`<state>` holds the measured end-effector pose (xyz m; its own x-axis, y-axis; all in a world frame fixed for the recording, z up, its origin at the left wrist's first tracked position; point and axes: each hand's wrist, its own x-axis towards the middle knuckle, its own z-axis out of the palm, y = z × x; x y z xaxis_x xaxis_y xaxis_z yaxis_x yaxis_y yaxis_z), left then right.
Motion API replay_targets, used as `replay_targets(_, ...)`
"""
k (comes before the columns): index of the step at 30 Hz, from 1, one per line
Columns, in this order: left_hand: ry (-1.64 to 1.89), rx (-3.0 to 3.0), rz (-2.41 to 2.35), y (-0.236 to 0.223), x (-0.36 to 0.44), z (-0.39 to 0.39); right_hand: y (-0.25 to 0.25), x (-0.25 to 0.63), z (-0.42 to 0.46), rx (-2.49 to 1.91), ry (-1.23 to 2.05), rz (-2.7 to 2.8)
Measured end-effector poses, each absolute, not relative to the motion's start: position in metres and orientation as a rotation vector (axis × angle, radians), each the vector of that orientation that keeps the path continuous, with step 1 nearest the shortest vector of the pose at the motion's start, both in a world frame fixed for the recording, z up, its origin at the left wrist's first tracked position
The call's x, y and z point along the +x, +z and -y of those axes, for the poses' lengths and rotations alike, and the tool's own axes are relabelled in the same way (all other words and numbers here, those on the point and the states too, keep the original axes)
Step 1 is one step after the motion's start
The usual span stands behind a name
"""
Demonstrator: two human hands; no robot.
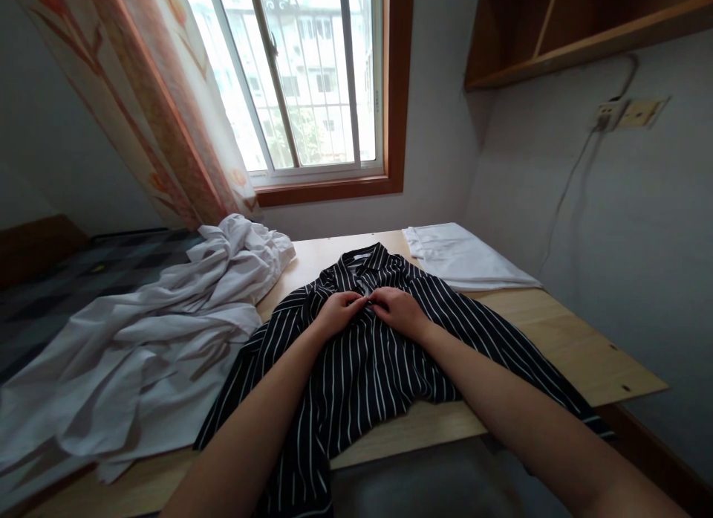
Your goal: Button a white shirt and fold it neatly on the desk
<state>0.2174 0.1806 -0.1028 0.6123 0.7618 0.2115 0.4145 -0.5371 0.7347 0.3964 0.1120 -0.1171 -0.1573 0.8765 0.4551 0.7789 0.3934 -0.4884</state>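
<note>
Across the wooden board (562, 332) lies the striped shirt (368, 377), front up. My left hand (338, 313) and right hand (402, 310), nearly closed, pinch it below the collar (384, 256); I'm likely buttoning, and the next move calls for careful alignment.

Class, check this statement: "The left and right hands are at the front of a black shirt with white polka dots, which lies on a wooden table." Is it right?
Not quite: the head view shows the black shirt is striped in white, not polka-dotted. The left hand and right hand are at its front, on a wooden table.
</note>
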Motion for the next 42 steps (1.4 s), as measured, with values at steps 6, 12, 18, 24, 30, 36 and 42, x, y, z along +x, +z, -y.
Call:
replay_targets(6,0.808,2.144,-0.963,-0.102,0.217,-0.183,-0.119,0.396,-0.114,-1.441,0.19,1.819)
replay_targets(12,1.007,2.246,-1.187,-0.09,0.206,-0.183,-0.124,0.407,-0.121,-1.384,0.277,1.557)
replay_targets(18,0.978,2.678,-1.292,-0.077,0.205,-0.168,-0.121,0.41,-0.121,-1.397,0.218,1.517)
replay_targets(24,0.711,2.685,-0.742,-0.074,0.218,-0.147,-0.119,0.408,-0.118,-1.382,0.21,1.467)
replay_targets(30,0.633,2.431,-0.828,-0.081,0.222,-0.147,-0.118,0.406,-0.119,-1.382,0.186,1.438)
replay_targets(36,0.625,2.412,-0.783,-0.083,0.22,-0.158,-0.119,0.406,-0.122,-1.402,0.228,1.319)
replay_targets(42,0.694,2.358,-0.723,-0.088,0.218,-0.163,-0.121,0.408,-0.124,-1.391,0.266,1.278)
